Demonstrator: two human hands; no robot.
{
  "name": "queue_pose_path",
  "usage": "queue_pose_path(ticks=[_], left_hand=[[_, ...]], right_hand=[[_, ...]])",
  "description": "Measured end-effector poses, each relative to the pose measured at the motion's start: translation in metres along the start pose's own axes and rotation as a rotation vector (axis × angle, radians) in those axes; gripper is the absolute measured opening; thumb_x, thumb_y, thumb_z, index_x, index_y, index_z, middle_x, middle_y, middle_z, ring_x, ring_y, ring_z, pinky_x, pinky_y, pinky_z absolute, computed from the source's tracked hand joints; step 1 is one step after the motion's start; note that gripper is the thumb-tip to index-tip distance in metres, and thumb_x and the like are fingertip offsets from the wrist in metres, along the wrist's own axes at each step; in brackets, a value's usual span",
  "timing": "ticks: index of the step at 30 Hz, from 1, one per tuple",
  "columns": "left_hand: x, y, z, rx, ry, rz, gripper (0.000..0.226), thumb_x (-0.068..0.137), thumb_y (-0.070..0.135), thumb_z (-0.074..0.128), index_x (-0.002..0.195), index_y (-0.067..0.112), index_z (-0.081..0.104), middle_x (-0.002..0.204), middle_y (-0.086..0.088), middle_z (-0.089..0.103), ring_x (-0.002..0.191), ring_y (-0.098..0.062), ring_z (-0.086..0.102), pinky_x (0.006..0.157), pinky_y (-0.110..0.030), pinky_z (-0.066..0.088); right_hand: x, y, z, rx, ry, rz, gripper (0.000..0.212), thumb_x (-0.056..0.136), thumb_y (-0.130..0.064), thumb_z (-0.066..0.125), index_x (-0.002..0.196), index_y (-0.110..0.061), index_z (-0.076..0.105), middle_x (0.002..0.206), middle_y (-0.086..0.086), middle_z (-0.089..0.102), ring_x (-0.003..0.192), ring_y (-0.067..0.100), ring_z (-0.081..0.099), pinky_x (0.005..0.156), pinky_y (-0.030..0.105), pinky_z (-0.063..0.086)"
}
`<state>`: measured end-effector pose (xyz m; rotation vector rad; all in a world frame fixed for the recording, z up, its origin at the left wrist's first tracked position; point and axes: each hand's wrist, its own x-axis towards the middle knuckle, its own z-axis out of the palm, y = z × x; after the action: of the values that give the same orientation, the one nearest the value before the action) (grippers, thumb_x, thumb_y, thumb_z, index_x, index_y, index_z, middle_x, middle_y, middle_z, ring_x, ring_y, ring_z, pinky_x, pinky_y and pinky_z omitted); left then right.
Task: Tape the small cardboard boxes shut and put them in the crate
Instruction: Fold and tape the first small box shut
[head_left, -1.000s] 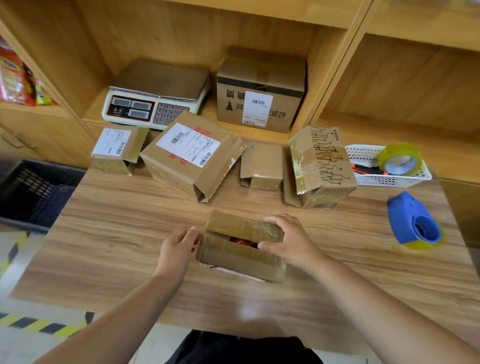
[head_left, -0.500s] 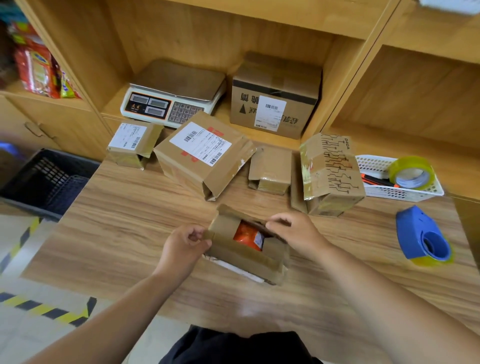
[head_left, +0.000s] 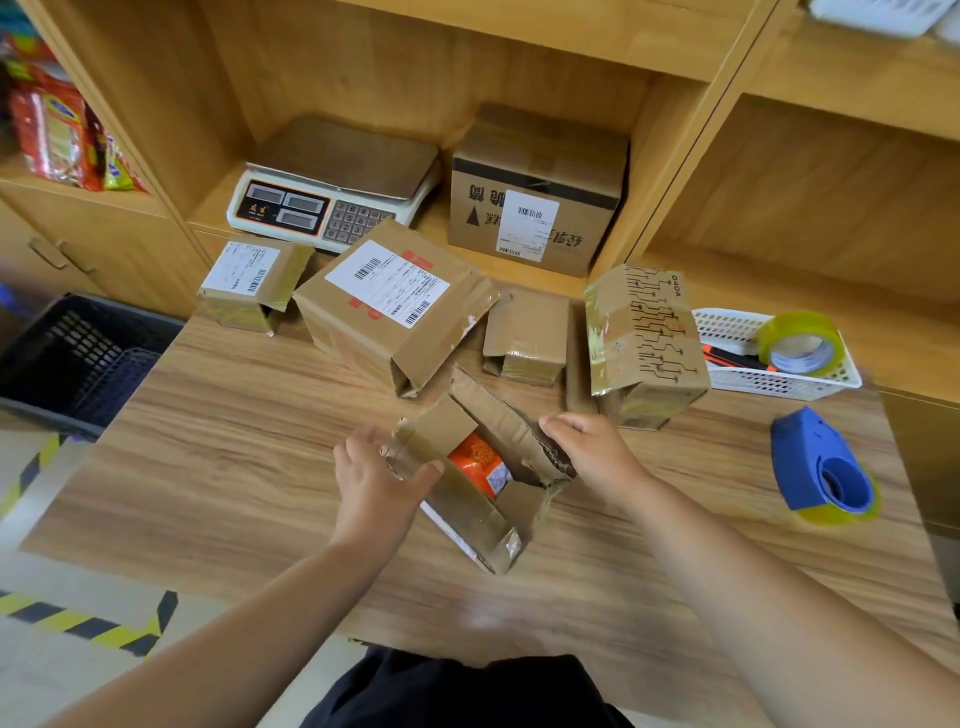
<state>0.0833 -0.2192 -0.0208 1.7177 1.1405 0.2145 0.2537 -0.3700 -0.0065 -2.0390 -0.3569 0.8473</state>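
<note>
Two hands work one open small cardboard box (head_left: 467, 514) on the tabletop (head_left: 234, 467).
The left hand (head_left: 376, 478) grips the box's left end, thumb over the near flap; the right hand (head_left: 592, 452) curls its fingers on the raised far flap. An orange packet (head_left: 478, 460) shows between them. Far left of the left hand sits the dark crate (head_left: 78, 353).

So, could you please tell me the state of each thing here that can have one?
Small brown cardboard box: top flaps open, untaped, orange packet showing.
Left hand: grips the box's left end.
Right hand: holds the box's far flap.
Blue plastic tape dispenser: lying on the wooden table, untouched.
</note>
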Motion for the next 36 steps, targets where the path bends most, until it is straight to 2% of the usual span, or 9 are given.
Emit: queue_pose_path(ticks=[5,9,11,16,19,25,28,32,36], left_hand=[[-0.014,0.002,0.016,0.006,-0.038,-0.166,0.100,0.069,0.037,0.082,0.142,0.007,0.021,0.134,-0.006,0.026,0.133,-0.024,0.023,0.104,-0.029,0.024],[-0.012,0.007,0.028,-0.043,-0.080,-0.180,0.115,0.065,0.039,0.084,0.148,0.011,0.011,0.141,-0.006,0.023,0.136,-0.024,0.023,0.110,-0.037,0.027],[-0.010,0.012,0.031,-0.003,-0.097,-0.144,0.116,0.064,0.040,0.084,0.149,0.013,0.010,0.142,-0.007,0.022,0.136,-0.025,0.021,0.110,-0.038,0.026],[0.000,0.017,0.035,0.039,-0.239,0.023,0.114,0.063,0.034,0.086,0.149,0.019,0.013,0.143,-0.003,0.022,0.134,-0.021,0.026,0.110,-0.039,0.030],[0.005,0.017,0.036,0.020,-0.319,0.075,0.110,0.064,0.029,0.086,0.149,0.022,0.016,0.144,0.002,0.026,0.133,-0.016,0.031,0.110,-0.038,0.034],[0.004,-0.003,0.027,-0.114,-0.517,0.058,0.116,0.056,0.030,0.090,0.147,0.031,0.018,0.139,0.015,0.037,0.129,-0.006,0.037,0.106,-0.032,0.037],[-0.008,-0.013,0.023,-0.038,-0.532,0.085,0.120,0.057,0.026,0.089,0.151,0.027,0.013,0.143,0.015,0.030,0.132,-0.005,0.031,0.110,-0.028,0.031],[-0.012,-0.020,0.016,-0.056,-0.423,0.136,0.087,0.066,0.015,0.084,0.137,0.031,0.037,0.130,0.016,0.047,0.118,0.003,0.047,0.101,-0.017,0.038],[-0.016,-0.025,0.014,-0.006,-0.307,0.170,0.045,0.075,0.017,0.078,0.115,0.029,0.060,0.114,0.015,0.060,0.102,0.005,0.058,0.094,-0.021,0.049]], right_hand=[[-0.001,0.006,0.001,0.021,-0.001,0.001,0.048,0.095,-0.031,0.055,0.080,0.015,0.053,0.068,0.009,0.046,0.065,0.018,0.043,0.053,0.010,0.039],[-0.005,0.009,0.001,0.063,0.011,0.009,0.046,0.096,-0.028,0.054,0.087,0.017,0.052,0.064,0.020,0.043,0.067,0.017,0.044,0.066,0.025,0.034],[-0.006,0.013,-0.001,0.083,0.012,0.025,0.046,0.096,-0.028,0.054,0.097,0.018,0.053,0.073,0.011,0.047,0.072,0.017,0.044,0.066,0.027,0.032],[-0.011,0.019,-0.008,0.104,0.066,0.065,0.025,0.097,-0.023,0.053,0.076,-0.019,0.065,0.057,-0.017,0.058,0.060,0.000,0.052,0.060,0.020,0.036],[-0.016,0.020,-0.013,0.138,0.082,0.075,0.023,0.097,-0.022,0.053,0.078,-0.017,0.065,0.068,-0.011,0.062,0.068,0.003,0.054,0.063,0.018,0.040],[-0.022,0.022,-0.013,0.108,0.034,0.050,0.029,0.094,-0.027,0.055,0.089,0.000,0.063,0.083,0.007,0.061,0.081,0.017,0.057,0.072,0.029,0.041],[-0.021,0.020,-0.009,0.047,-0.006,0.011,0.017,0.091,-0.028,0.060,0.088,-0.013,0.067,0.085,0.003,0.064,0.079,0.012,0.061,0.071,0.022,0.047],[-0.017,0.015,-0.001,-0.151,0.010,-0.047,0.027,0.086,-0.036,0.067,0.107,-0.021,0.061,0.104,-0.005,0.060,0.089,0.005,0.057,0.069,0.010,0.044],[-0.016,0.009,0.011,-0.341,0.094,-0.180,0.055,0.079,-0.038,0.073,0.127,-0.024,0.050,0.120,-0.009,0.045,0.107,0.006,0.048,0.093,0.025,0.044]])
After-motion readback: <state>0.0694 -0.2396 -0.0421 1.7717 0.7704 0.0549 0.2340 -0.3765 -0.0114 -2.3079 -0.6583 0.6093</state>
